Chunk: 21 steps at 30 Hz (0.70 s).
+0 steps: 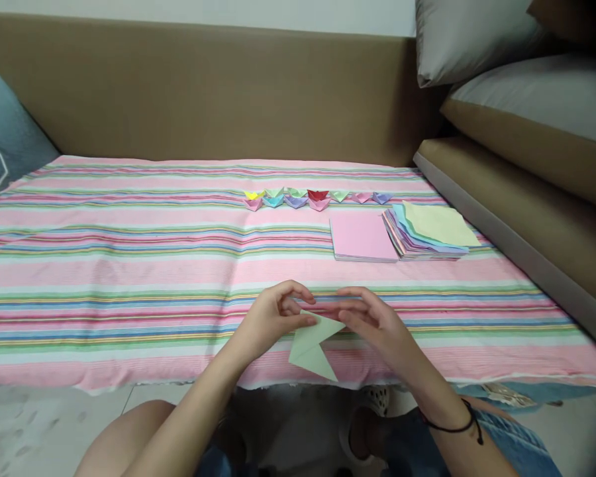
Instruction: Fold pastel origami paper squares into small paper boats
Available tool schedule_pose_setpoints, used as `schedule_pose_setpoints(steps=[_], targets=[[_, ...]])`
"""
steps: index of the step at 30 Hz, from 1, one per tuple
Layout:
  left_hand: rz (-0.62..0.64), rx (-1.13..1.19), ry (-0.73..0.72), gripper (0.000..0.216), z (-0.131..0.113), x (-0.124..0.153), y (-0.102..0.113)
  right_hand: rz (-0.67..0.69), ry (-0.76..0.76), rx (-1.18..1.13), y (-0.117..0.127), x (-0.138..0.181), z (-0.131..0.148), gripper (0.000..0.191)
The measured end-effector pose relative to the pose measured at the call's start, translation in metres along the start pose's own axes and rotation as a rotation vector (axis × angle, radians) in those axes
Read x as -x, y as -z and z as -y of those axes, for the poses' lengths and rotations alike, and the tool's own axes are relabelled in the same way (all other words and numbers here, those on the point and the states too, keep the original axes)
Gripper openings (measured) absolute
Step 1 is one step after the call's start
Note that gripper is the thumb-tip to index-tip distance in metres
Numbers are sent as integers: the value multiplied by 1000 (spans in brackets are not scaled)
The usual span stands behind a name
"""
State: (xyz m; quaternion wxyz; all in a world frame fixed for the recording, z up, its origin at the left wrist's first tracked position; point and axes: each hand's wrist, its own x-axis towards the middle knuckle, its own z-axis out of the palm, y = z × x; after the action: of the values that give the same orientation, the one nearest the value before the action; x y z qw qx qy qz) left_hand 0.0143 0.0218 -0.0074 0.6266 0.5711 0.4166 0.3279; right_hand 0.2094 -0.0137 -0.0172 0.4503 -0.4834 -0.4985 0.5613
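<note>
A pale green sheet of origami paper, folded into a shape with pointed corners, is held up near the front edge of the striped cloth. My left hand pinches its upper edge, thumb lying on the near face and fingers curled behind. At the paper's right-hand point is my right hand, with the thumb against the tip and the fingers bent. Part of that grip is hidden behind the thumb.
Small folded paper boats, such as a red one, stand in rows farther back. A pink paper stack lies beside a fanned multicoloured stack. Cushions pile up at right; a brown backrest rises behind the striped cloth.
</note>
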Motion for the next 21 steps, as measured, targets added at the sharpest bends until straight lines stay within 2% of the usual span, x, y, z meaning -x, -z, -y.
schedule_pose_setpoints(steps=[3,7,11,14,18,21], targets=[[15,52,-18,27,-2,4,-3,65,-78,-41,-6,-1,-3,33],[-9,184,-69,28,-8,10,-4,-132,8,-108,-9,-1,-2,30],[138,249,-92,44,-7,20,0,-272,117,-114,-10,-1,1,28],[190,187,-127,39,-5,25,0,-300,171,-65,-13,0,1,23],[84,6,-217,29,-2,26,-3,-310,201,-18,-14,1,3,19],[-58,-51,-264,22,0,26,-6,-228,209,14,-14,2,5,9]])
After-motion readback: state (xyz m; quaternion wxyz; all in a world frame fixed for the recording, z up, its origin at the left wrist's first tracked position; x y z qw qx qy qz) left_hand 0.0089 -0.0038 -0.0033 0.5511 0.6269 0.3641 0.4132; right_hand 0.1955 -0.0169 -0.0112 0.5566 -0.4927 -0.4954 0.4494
